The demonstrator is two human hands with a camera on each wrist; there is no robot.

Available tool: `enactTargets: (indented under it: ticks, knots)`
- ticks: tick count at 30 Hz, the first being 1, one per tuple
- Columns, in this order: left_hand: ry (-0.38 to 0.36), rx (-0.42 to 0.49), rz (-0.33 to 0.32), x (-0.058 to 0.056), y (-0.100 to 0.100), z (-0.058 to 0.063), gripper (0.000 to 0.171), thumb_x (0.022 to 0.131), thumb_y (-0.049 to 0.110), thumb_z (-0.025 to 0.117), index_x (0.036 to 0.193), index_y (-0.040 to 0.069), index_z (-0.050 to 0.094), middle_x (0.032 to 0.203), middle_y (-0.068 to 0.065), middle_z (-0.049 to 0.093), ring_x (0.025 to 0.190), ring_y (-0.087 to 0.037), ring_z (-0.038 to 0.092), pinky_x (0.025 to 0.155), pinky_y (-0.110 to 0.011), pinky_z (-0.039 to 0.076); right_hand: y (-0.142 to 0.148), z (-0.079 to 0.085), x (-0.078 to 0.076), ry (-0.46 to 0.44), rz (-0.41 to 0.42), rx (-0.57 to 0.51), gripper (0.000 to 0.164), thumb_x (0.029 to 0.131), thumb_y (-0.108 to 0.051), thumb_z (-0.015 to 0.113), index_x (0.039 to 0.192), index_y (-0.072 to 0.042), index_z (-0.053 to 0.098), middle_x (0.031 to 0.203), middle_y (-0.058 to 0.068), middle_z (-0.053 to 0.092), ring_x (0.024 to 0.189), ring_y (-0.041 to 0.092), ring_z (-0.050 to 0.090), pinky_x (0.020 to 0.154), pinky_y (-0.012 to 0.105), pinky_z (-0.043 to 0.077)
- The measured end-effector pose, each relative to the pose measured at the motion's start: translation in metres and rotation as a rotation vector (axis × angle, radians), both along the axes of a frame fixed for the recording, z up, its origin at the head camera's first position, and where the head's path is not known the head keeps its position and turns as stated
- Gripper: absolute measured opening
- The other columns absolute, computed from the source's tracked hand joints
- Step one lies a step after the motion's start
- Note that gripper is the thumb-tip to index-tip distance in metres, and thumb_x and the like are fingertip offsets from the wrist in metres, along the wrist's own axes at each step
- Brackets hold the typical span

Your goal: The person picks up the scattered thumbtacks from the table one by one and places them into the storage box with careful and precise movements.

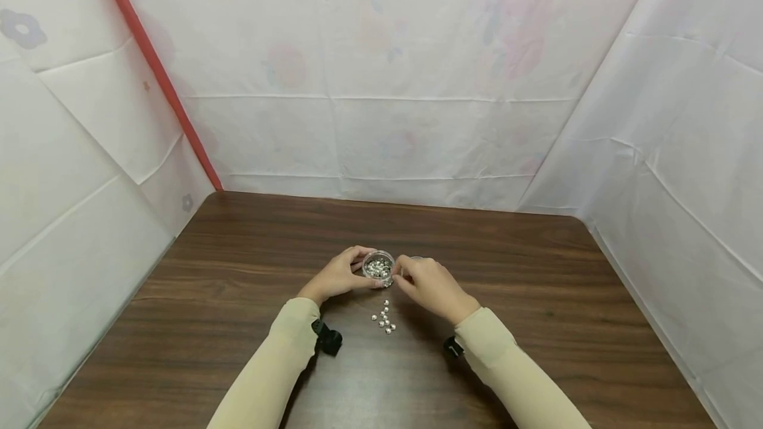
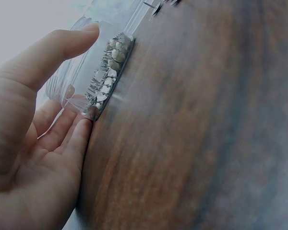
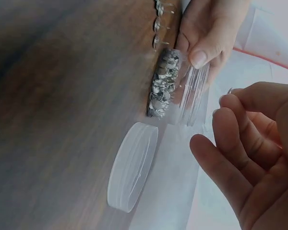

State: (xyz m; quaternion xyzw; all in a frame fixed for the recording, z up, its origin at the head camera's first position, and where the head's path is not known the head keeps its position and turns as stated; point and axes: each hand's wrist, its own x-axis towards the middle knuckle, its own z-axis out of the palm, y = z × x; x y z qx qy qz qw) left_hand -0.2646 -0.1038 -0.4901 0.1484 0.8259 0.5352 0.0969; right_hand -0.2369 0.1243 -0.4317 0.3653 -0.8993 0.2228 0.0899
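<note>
A clear round jar [image 3: 196, 98] stands upright on the table with several silver thumbtacks [image 3: 162, 86] in its bottom. My left hand [image 1: 341, 275] grips the jar, thumb on the near side and fingers curled round the far side. Just right of the jar's mouth, my right hand [image 1: 434, 283] pinches a small shiny thumbtack [image 3: 230, 90] between thumb and index finger; most of it is hidden by the fingertips. Loose thumbtacks [image 1: 387, 323] lie in a short line on the wood in front of the jar, points up.
A translucent white screw lid [image 3: 129, 167] lies on the table right of the jar, mostly behind my right hand in the head view. The brown wooden table [image 1: 268, 230] is bounded by white floral cloth [image 1: 381, 65] at the back and sides.
</note>
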Motion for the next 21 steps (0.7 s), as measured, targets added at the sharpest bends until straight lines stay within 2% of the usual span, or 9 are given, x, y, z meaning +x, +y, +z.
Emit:
enactTargets:
  ticks: [5, 12, 15, 21]
  knots:
    - [-0.007, -0.008, -0.001, 0.001, 0.0, 0.001, 0.07, 0.066, 0.042, 0.082, 0.126, 0.026, 0.05, 0.128, 0.0, 0.046, 0.116, -0.013, 0.048, 0.101, -0.037, 0.045, -0.007, 0.003, -0.008, -0.025, -0.013, -0.021, 0.006, 0.091, -0.017, 0.059, 0.095, -0.018, 0.063, 0.078, -0.009, 0.066, 0.061, -0.003, 0.052, 0.052, 0.02, 0.05]
    - [-0.02, -0.007, -0.01, 0.001, -0.001, 0.001, 0.07, 0.068, 0.042, 0.081, 0.127, 0.025, 0.049, 0.13, 0.0, 0.045, 0.117, -0.013, 0.046, 0.101, -0.037, 0.045, -0.015, 0.001, -0.017, -0.065, -0.016, -0.013, 0.004, 0.092, -0.018, 0.057, 0.092, -0.018, 0.061, 0.06, -0.01, 0.052, 0.046, 0.0, 0.037, 0.041, 0.018, 0.035]
    - [-0.017, -0.002, -0.008, 0.0, -0.001, 0.001, 0.071, 0.067, 0.044, 0.081, 0.127, 0.024, 0.049, 0.13, 0.0, 0.045, 0.117, -0.013, 0.047, 0.1, -0.038, 0.046, -0.016, -0.001, -0.02, -0.099, -0.022, -0.007, 0.004, 0.092, -0.018, 0.057, 0.092, -0.018, 0.061, 0.059, -0.009, 0.051, 0.045, 0.0, 0.036, 0.041, 0.017, 0.033]
    - [-0.007, -0.003, -0.001, -0.001, 0.0, 0.001, 0.071, 0.066, 0.043, 0.082, 0.126, 0.025, 0.05, 0.13, 0.0, 0.045, 0.116, -0.013, 0.048, 0.099, -0.038, 0.046, -0.017, -0.002, -0.024, -0.16, -0.053, 0.02, 0.008, 0.092, -0.02, 0.056, 0.097, -0.018, 0.063, 0.063, -0.01, 0.055, 0.044, 0.004, 0.042, 0.04, 0.02, 0.038]
